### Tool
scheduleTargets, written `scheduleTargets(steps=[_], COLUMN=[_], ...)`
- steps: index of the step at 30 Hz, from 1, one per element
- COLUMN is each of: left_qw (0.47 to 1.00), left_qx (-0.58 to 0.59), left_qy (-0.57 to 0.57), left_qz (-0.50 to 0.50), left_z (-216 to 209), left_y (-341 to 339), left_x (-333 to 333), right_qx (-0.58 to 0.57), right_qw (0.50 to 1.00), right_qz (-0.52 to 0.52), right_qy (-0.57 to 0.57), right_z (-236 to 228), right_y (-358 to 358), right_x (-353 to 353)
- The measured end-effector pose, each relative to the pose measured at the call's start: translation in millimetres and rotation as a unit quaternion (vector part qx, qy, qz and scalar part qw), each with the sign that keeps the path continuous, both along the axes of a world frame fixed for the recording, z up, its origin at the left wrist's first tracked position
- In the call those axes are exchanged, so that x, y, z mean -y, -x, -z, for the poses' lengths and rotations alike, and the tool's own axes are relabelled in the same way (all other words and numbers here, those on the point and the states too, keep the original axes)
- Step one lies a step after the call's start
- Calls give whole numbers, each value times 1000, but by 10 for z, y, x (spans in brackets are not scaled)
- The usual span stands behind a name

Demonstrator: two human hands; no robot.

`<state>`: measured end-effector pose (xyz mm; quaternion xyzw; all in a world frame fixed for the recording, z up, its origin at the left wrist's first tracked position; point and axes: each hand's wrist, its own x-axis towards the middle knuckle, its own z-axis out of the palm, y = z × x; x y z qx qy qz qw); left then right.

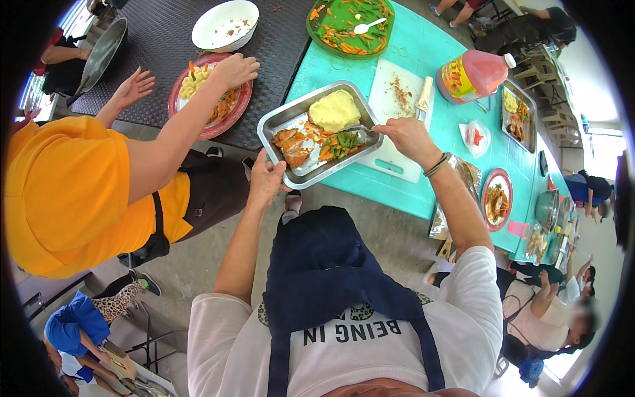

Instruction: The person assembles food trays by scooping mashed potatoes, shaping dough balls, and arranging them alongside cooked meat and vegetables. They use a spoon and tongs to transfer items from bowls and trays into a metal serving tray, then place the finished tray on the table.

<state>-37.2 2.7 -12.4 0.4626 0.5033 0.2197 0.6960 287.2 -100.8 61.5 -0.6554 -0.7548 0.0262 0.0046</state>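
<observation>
My left hand [267, 177] grips the near left corner of a rectangular metal tray [336, 171], fingers closed on its rim. In the tray lie a mound of pale yellow mash [335, 110], a browned piece of meat [294, 147] in orange sauce, and mixed green and orange vegetables [339, 146]. My right hand [406, 137] is closed round the handle of a metal spoon [359, 128] at the tray's right side. The spoon's head rests at the vegetables, just below the mash; its tip is partly hidden by food.
Beyond the tray, a white cutting board [385, 99] with a cream-handled utensil [424, 96] lies on the turquoise table [417, 202]. A large jug [471, 74] and green tray [350, 30] stand farther back. At left, a co-worker in yellow [73, 185] reaches over a red-rimmed plate [243, 106].
</observation>
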Motion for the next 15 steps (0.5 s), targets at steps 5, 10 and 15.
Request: scheduleTargets(steps=[5, 10, 15], left_qw=[1000, 1000, 1000], left_qx=[-4, 5, 18], left_qy=[2, 7, 11], left_qz=[7, 17, 4], left_z=[29, 28, 23], left_y=[19, 24, 0], left_x=[-21, -32, -14], right_qx=[-2, 15, 2], right_qw=[1000, 1000, 999], right_qz=[11, 21, 22], right_qy=[-14, -10, -32], right_z=[108, 144, 93], right_y=[28, 27, 47], right_x=[-36, -119, -121])
